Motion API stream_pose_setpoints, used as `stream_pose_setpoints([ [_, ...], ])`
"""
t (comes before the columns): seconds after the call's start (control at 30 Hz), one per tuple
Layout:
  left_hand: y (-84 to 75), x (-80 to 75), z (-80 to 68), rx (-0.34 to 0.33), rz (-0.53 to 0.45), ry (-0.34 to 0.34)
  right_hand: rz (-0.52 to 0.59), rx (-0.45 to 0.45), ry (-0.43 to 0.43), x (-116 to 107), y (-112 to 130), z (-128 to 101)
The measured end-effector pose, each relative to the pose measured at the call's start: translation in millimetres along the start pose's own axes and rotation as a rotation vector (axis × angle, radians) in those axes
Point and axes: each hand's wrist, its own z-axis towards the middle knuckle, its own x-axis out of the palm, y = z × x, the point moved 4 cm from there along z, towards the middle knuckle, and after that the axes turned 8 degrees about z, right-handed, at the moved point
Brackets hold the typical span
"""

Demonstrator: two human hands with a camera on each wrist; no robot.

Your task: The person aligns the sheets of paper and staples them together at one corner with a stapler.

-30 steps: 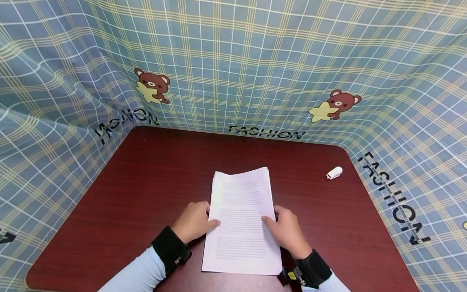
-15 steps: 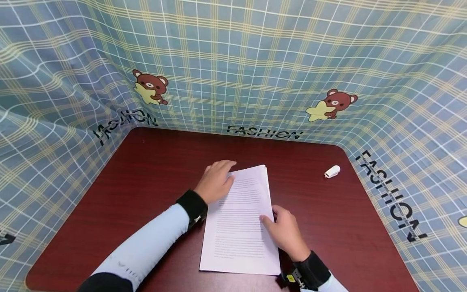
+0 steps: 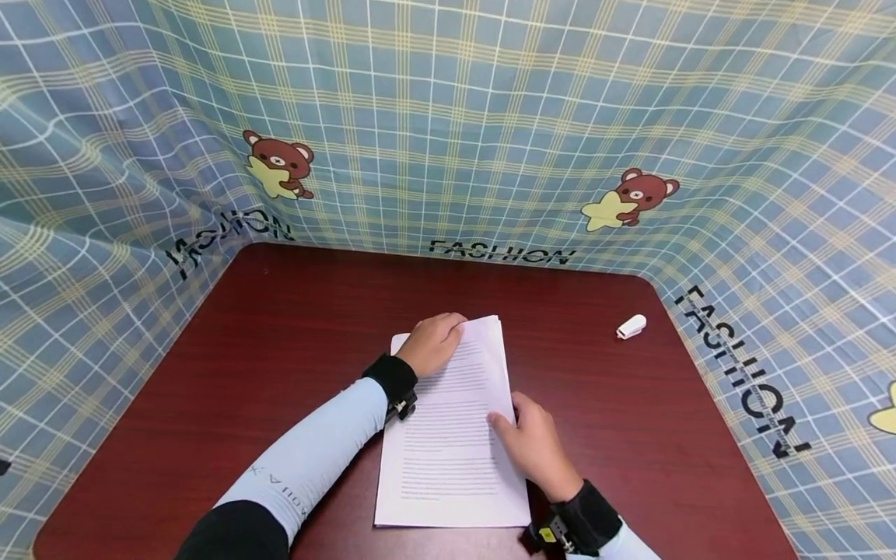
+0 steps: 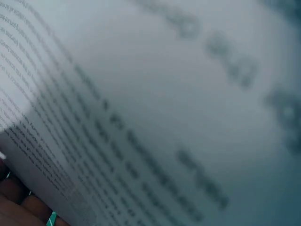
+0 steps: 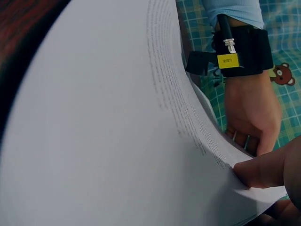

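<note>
A stack of printed paper sheets (image 3: 451, 467) lies in front of me in the head view, its top edge bowed and uneven. My left hand (image 3: 432, 344) grips it at the far edge, with the fingers bent over that edge. At the right long side, my right hand (image 3: 535, 445) pinches the stack, thumb on the top page and fingers beneath. The right wrist view shows that right thumb (image 5: 263, 170) pressing the sheets near their curved edge, with the left hand (image 5: 251, 108) beyond. Close, blurred print fills the left wrist view, and some fingers (image 4: 33, 207) show at its lower left corner.
A small white object (image 3: 631, 327), like a mini stapler, lies at the far right of the dark red table (image 3: 301, 311). Checked cloth (image 3: 448, 155) with bear prints hangs around the table's back and sides.
My left hand has let go of the stack's left side, reached forward over the page and taken hold of the far edge. My right hand keeps its grip on the right side.
</note>
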Motion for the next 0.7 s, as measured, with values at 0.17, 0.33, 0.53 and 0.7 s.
stream_pose_setpoints([
  [0.17,1.7,-0.2,1.9,-0.014,-0.006,-0.005,-0.004,0.013,0.015,4.2,-0.2,0.4],
  [0.33,2.9,4.6,2.9,-0.057,0.001,0.033,-0.017,0.041,0.057,1.8,-1.7,3.4],
  [0.53,3.7,10.3,4.3,-0.088,0.036,0.070,-0.067,0.118,0.051,-25.4,-12.4,21.7],
  [0.7,3.0,10.6,5.6,-0.119,0.073,0.066,-0.206,0.118,-0.061,-72.0,-42.1,56.8],
])
